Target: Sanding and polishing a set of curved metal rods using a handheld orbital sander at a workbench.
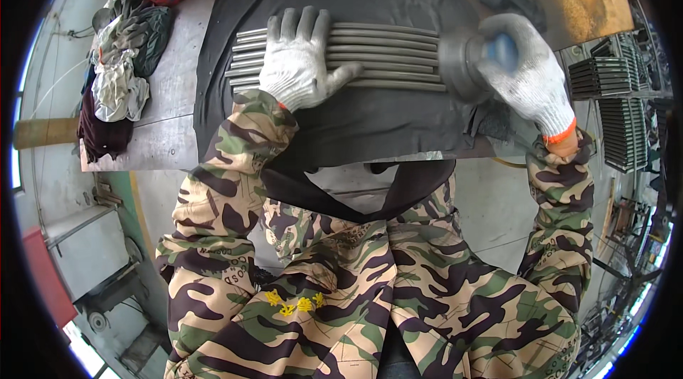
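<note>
Where a dark mat [370, 130] covers the bench [167, 94], rods [384, 59] lie.

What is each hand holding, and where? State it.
Right hand grips a round grinding tool around its blue body. Left hand lies flat, pressing down the row of metal rods.

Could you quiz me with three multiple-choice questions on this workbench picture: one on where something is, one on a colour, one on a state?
1. Where does the pile of rags lie?
A. left of the metal rods
B. on the rods
C. in the right hand

2. What colour are the cuffs of the white gloves?
A. blue
B. orange
C. green

3. How does the left hand meet the metal rods?
A. hovers above
B. pressed flat on them
C. lifts one away

Answers: 1 A, the rags sit at the table's left edge. 2 B, orange shows at the right hand's wrist. 3 B, the palm and spread fingers lie across the row, while the right hand grips a round grey power tool.
</note>
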`<state>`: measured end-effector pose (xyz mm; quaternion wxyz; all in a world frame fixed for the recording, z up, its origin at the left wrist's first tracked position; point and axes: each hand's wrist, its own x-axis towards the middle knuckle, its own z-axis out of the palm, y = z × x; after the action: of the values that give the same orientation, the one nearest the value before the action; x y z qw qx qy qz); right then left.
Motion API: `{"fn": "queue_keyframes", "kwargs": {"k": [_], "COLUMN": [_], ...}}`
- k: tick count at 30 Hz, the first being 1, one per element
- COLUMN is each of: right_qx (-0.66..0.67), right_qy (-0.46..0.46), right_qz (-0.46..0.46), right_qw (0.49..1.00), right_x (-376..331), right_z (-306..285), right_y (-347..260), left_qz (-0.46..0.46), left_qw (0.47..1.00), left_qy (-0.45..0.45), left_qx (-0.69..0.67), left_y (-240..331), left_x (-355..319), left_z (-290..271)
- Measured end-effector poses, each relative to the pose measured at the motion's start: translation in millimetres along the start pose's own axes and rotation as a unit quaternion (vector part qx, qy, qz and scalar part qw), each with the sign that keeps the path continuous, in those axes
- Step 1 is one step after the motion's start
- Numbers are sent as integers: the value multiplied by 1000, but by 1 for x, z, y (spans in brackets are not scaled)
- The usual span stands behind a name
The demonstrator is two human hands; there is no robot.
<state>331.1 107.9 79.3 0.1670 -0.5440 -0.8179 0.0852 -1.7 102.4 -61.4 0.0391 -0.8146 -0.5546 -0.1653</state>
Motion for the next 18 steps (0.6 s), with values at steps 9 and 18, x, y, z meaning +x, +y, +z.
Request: {"fn": "queue_keyframes", "kwargs": {"k": [9,18], "right_qx": [-105,-157], "right_qy": [-70,-66], "right_qz": [-31,-38], "right_qw": [991,985], "right_x": [30,59], "right_z": [46,67], "right_y": [-24,-29], "left_qz": [-20,-17], "left_qw": [999,998], "left_qy": [42,60], "left_qx": [-7,-26], "left_y": [3,6], "left_x": [10,15], "left_z": [9,14]}}
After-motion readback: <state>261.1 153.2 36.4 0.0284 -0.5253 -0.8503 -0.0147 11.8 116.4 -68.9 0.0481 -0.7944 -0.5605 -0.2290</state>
